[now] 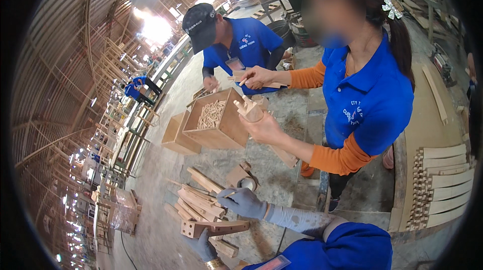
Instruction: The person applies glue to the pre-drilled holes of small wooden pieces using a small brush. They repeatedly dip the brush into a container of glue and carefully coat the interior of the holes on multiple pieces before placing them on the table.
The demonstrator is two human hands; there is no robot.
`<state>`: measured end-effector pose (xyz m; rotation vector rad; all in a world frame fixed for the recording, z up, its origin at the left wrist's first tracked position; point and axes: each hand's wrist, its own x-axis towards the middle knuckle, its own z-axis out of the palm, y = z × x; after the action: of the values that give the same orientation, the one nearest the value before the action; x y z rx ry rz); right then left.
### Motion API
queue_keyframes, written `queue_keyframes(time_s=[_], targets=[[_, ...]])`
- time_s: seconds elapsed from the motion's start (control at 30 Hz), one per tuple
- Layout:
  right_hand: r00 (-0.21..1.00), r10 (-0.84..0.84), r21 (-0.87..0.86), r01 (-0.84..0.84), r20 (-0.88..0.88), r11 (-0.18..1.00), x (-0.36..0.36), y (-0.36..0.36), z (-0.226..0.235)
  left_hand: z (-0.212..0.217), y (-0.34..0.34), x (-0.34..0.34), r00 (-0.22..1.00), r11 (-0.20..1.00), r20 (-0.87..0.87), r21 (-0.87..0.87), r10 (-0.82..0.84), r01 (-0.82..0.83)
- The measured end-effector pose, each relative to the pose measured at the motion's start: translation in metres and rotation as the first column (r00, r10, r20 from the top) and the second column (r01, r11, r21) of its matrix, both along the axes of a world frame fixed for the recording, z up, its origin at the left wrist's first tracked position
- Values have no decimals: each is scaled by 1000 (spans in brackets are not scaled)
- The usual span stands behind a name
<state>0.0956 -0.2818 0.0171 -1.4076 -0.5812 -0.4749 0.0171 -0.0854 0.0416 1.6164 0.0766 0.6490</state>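
My left hand, in a grey glove, is closed around a wooden piece with several round holes in its end face. The piece lies roughly level, pointing right. Above it is my right hand, also gloved, with fingers pinched on a thin pale wooden stick; its far end is partly lost among the wood behind. Just beyond my hands lies a loose pile of wooden pieces. A small round container with something whitish inside stands beyond my right hand.
A wooden box full of short dowels stands ahead, beside another wooden box. A co-worker on the right holds a wooden block with dowels sticking out; another co-worker bends behind the box. Stacked curved wooden pieces lie at far right.
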Motion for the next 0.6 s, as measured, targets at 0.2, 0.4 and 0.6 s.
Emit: queue_keyframes(time_s=[0.2,0.4,0.6], targets=[[1000,7,-21,-7,-4,1000,5,4,-2,0,-2,6,1000,1000,4,8,10,-10],[1000,-10,-56,9,-15,998,10,11,-1,5,6,-4,999,999,-6,-29,42,-43],[987,-158,-285,141,-38,948,54,-24,-25,8,17,1,999,991,16,-127,40,-37]])
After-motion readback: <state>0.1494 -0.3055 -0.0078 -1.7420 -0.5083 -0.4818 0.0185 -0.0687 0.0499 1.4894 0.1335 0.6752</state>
